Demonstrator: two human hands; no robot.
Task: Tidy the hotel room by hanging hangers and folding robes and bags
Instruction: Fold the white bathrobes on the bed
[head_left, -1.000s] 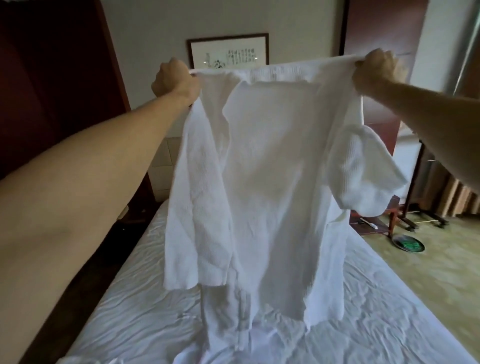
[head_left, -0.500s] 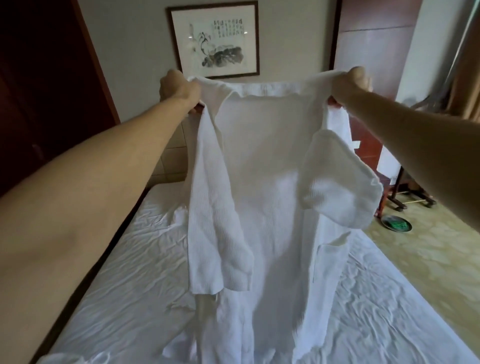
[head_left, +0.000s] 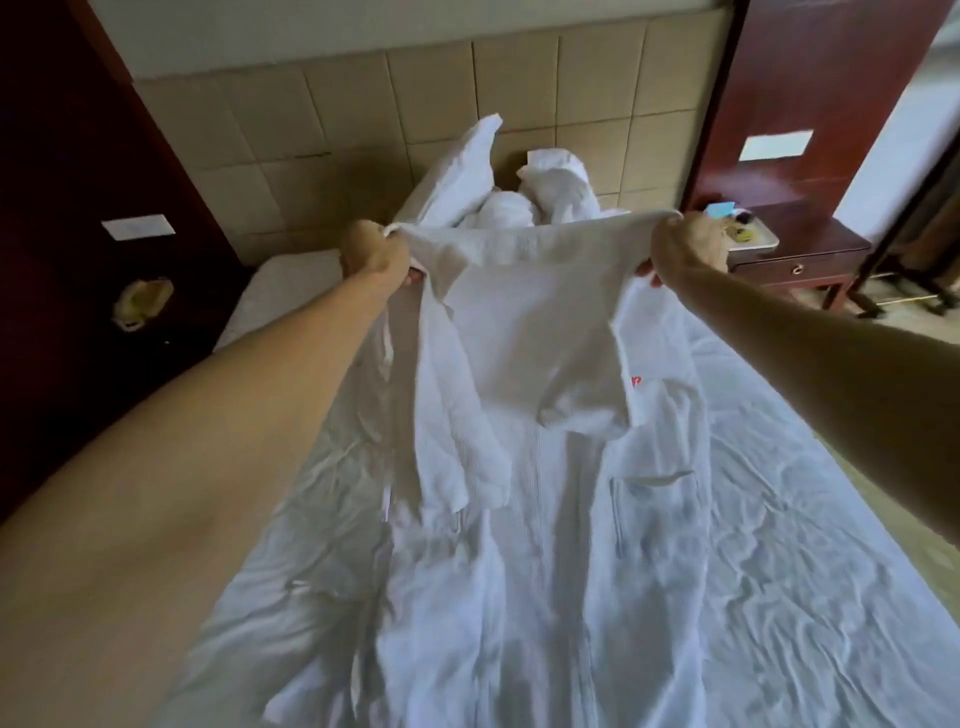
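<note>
Both hands, left (head_left: 375, 253) and right (head_left: 687, 244), clench the robe (head_left: 524, 332) at its shoulders above the bed (head_left: 810, 545); soft, limp, light cloth, best gripped there.

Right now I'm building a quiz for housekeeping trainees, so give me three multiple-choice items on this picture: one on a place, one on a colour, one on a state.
1. Where is the dark wooden nightstand?
A. right of the bed
B. left of the bed
C. at its foot

2. What colour is the waffle-weave robe?
A. blue
B. white
C. brown

3. How is the robe held?
A. one hand
B. on a hanger
C. both hands at the shoulders

Answers: 1 A, it stands beyond the wrinkled white bed sheet on the right. 2 B, the fabric is white. 3 C, the left hand and right hand each grip a shoulder.
</note>
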